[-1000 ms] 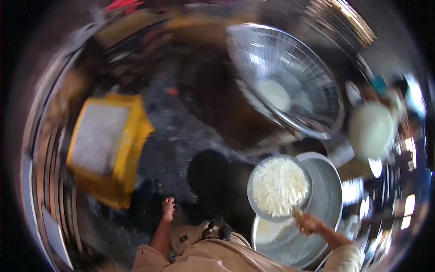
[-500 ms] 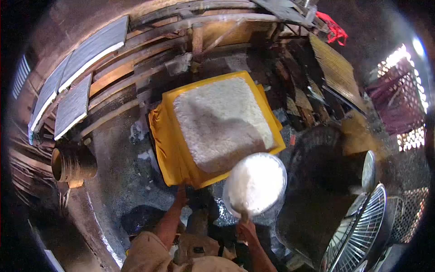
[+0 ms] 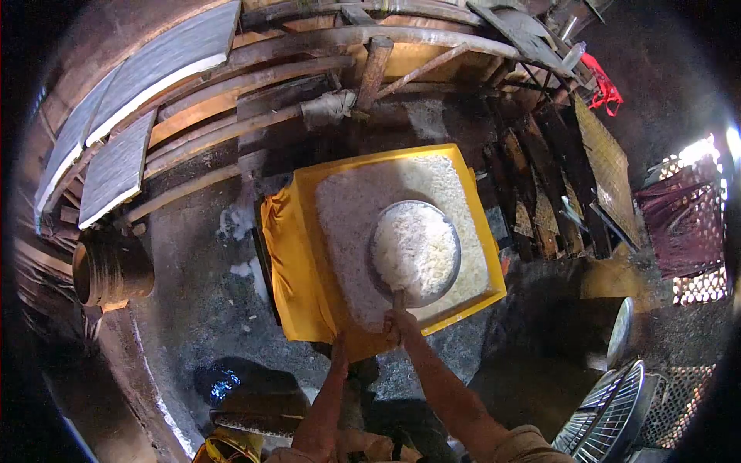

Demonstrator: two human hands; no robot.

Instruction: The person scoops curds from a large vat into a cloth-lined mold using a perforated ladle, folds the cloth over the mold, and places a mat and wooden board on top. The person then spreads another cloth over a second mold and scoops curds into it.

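My right hand (image 3: 400, 327) is closed round the short handle of a round metal pan (image 3: 455, 287). White, clumpy grains (image 3: 417, 247) heap up inside the pan. It is over a square bed of similar white grains (image 3: 347, 208) on a yellow cloth (image 3: 297, 270) with raised edges. Whether the pan's base touches the bed cannot be seen. At the near edge of the cloth, my left hand (image 3: 340, 352) is closed on the fabric, its fingertips hard to make out.
Wooden rails and a post (image 3: 374, 73) run along the far side, with grey boards (image 3: 116, 166) at left. A metal drum (image 3: 112, 270) lies left. Planks (image 3: 540, 185) lean at right, and a fan with a wire guard (image 3: 610, 413) is at lower right.
The pan has moved forward from beside the near right corner of the yellow cloth to above the grain bed, carried by my right hand. My left hand stays at the cloth's near edge.
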